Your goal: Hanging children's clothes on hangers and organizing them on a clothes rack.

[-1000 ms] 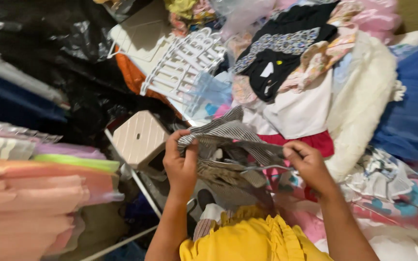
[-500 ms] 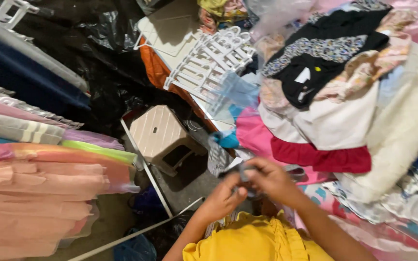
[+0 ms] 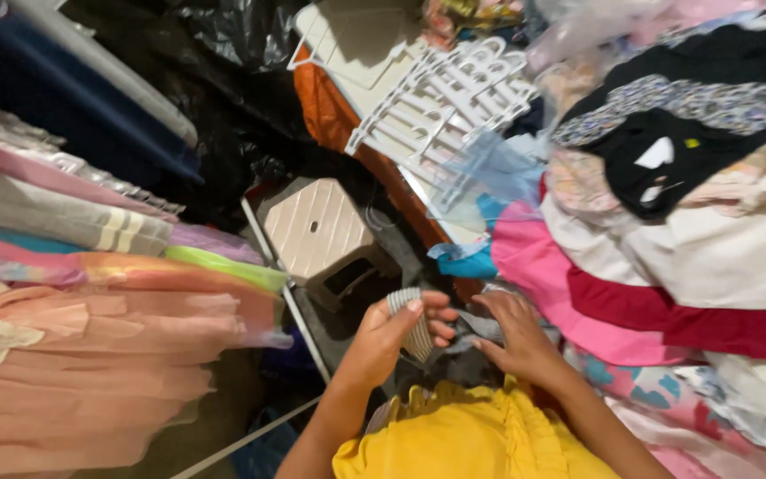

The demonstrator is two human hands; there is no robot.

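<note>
Gripping a striped grey cloth (image 3: 418, 330), left hand (image 3: 389, 335) & right hand (image 3: 516, 333) fingers pinched on it, above beige stool (image 3: 316, 229).

White hangers (image 3: 454, 106), beige stool (image 3: 316, 232)

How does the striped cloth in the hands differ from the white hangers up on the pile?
The striped cloth is soft, grey-and-white, bunched between the left hand and right hand. The white hangers are rigid, plain, stacked loose, untouched. The cloth sits low by the yellow garment; the hangers lie farther up.
</note>
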